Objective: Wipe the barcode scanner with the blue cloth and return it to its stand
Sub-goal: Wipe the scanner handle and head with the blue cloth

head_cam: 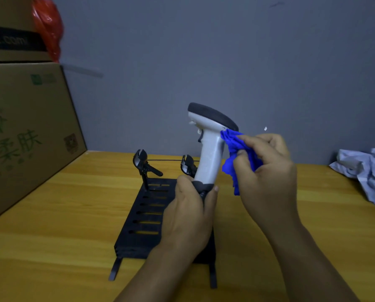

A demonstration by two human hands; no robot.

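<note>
A grey and white barcode scanner (210, 147) with a dark top stands upright in the air above the stand. My left hand (190, 212) grips its dark handle base from below. My right hand (267, 168) holds a bunched blue cloth (236, 149) pressed against the right side of the scanner's handle, just under the head. The black slotted stand (147, 214) lies flat on the wooden table (62, 214) under my left hand, with two black cradle clips (141, 162) rising at its far end.
Stacked cardboard boxes (25, 127) fill the left side, with a red plastic bag (48, 27) on top. A crumpled pale cloth or paper (365, 171) lies at the table's right edge. A grey wall stands behind.
</note>
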